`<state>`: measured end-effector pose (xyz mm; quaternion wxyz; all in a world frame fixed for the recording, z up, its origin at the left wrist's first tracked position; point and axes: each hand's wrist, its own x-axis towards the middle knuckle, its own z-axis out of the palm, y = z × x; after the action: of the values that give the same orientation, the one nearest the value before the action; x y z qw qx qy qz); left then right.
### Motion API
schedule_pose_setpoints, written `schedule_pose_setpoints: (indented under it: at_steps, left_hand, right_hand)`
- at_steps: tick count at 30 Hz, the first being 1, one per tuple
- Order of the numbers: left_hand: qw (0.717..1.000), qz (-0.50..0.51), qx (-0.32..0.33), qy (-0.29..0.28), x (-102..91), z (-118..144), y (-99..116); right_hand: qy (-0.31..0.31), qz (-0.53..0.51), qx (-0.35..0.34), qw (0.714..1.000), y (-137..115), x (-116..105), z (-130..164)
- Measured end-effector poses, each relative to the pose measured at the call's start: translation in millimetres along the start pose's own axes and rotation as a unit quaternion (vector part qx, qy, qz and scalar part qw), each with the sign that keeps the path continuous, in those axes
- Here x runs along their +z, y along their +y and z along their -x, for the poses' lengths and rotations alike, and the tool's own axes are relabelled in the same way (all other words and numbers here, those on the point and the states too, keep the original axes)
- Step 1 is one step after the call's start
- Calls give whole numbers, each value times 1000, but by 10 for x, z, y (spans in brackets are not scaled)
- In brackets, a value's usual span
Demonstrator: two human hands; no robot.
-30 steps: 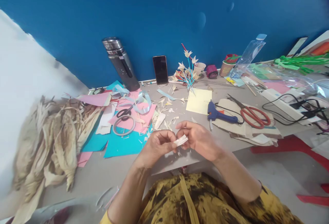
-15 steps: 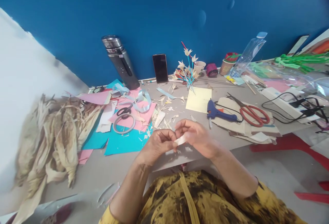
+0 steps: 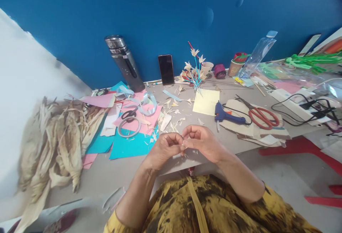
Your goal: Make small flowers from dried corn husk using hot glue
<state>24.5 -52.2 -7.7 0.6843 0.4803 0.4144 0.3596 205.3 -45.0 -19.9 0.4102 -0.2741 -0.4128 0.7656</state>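
Observation:
My left hand point(image 3: 166, 149) and my right hand point(image 3: 203, 143) meet over the front edge of the table, fingertips pinched together. Between them is a small pale piece of corn husk point(image 3: 184, 148), mostly hidden by the fingers. Just beyond the hands, cut husk scraps point(image 3: 166, 122) and shavings lie scattered. A bunch of dried corn husks point(image 3: 57, 144) rests at the left. Behind the scraps stand husk flowers point(image 3: 195, 65) on light-blue stems. A blue glue gun point(image 3: 229, 116) lies to the right of my hands, beside orange-handled scissors point(image 3: 263, 117).
At the back are a steel flask point(image 3: 125, 63), a phone point(image 3: 166, 70) and a plastic bottle point(image 3: 258, 55). Turquoise paper point(image 3: 128, 150), a tape roll point(image 3: 119, 129) and black-handled scissors point(image 3: 129, 114) lie left. A power strip point(image 3: 296, 106) with cables is at the right.
The right hand's fingers have closed in against the left fingertips. The husk piece, earlier showing as a white strip between the hands, is now mostly covered.

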Motion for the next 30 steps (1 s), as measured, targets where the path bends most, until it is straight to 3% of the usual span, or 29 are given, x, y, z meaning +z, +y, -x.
schedule_pose_setpoints:
  at_steps: [5,11,13,17,20,24,27,30]
  left_hand:
    - [999,40,-5,-24,-3,15,-11]
    - [1000,18,-4,4,-26,-3,-38]
    - [1000,11,-11,11,-28,-3,-39]
    - [999,48,-15,-3,-34,5,-38]
    - [997,71,-8,-4,-42,0,-44]
    - [998,62,-12,17,-46,-18,-69]
    - [998,50,-10,23,-37,-23,-81]
    - [998,60,-12,16,-23,-19,-74]
  right_hand:
    - [-38,-99,64,992,4,-40,-35]
    - [-1,-30,16,999,-27,-49,-3]
    - [-3,-23,43,999,-14,-39,-26]
    - [-45,-103,97,989,28,-68,-99]
    - [-45,-138,63,987,29,-80,-120]
    - [-25,-51,13,998,15,-22,-120]
    - [-20,-16,29,999,34,2,-144]
    - [-49,-72,66,994,62,-31,-166]
